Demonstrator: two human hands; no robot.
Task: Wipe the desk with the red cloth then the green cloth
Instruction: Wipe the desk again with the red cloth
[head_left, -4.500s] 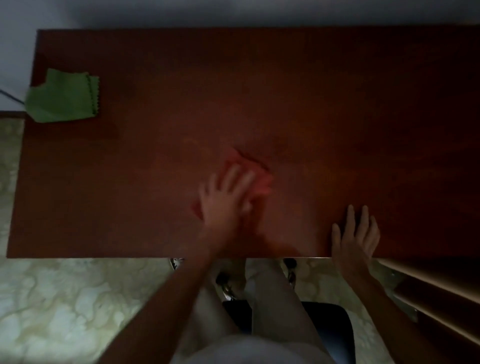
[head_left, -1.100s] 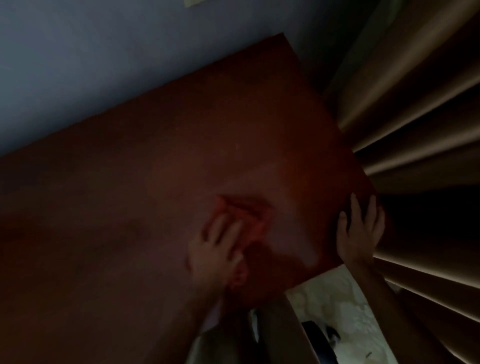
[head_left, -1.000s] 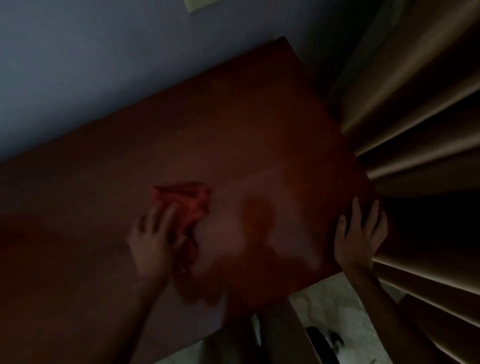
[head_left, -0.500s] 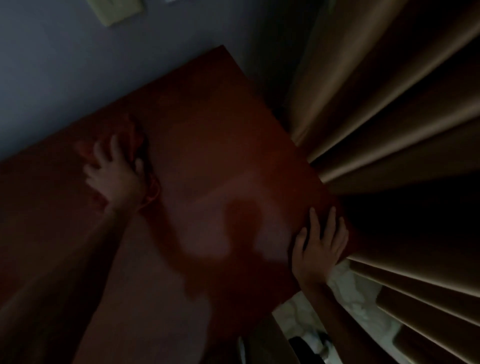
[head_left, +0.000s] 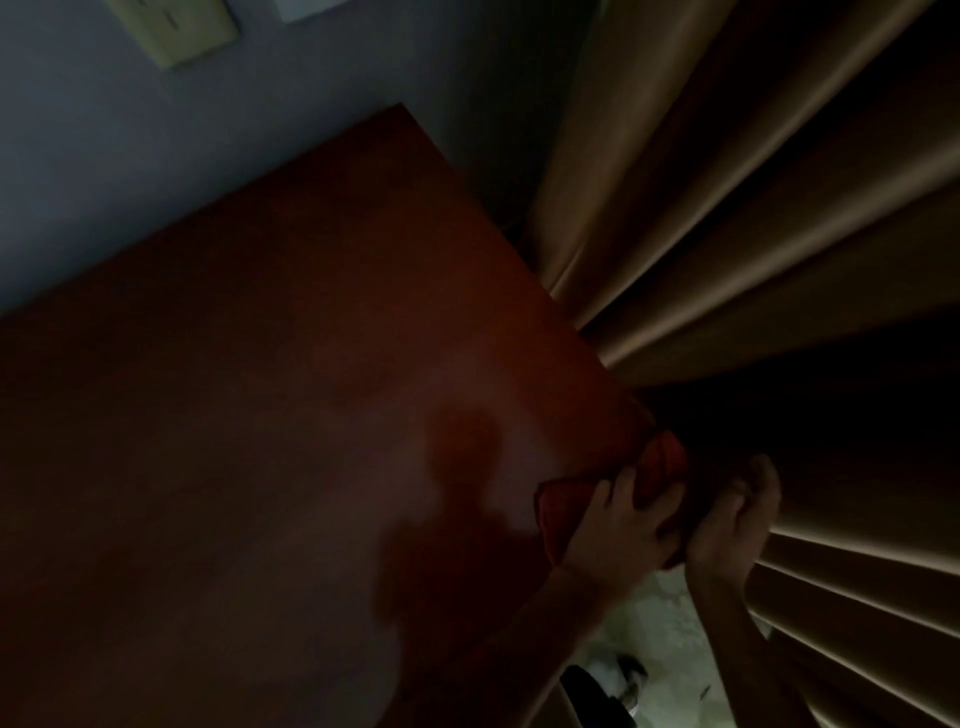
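Note:
The dark red-brown desk (head_left: 270, 415) runs diagonally through the dim view. The red cloth (head_left: 661, 464) lies bunched at the desk's near right corner and laps over the edge. My left hand (head_left: 618, 525) is on top of it, fingers spread and bent over the bunched fabric. My right hand (head_left: 727, 519) hangs just off that corner beside the cloth, fingers loosely curled, with nothing visible in it. The green cloth is out of view.
Beige curtain folds (head_left: 753, 218) hang close along the desk's right side. A grey wall with a switch plate (head_left: 176, 31) is behind the desk. Pale marbled floor (head_left: 660, 618) and a black chair seat (head_left: 587, 691) show below the corner.
My left hand has swept the red cloth from the far left part of the desk to the near right corner. My right hand has come off the desk edge and curled.

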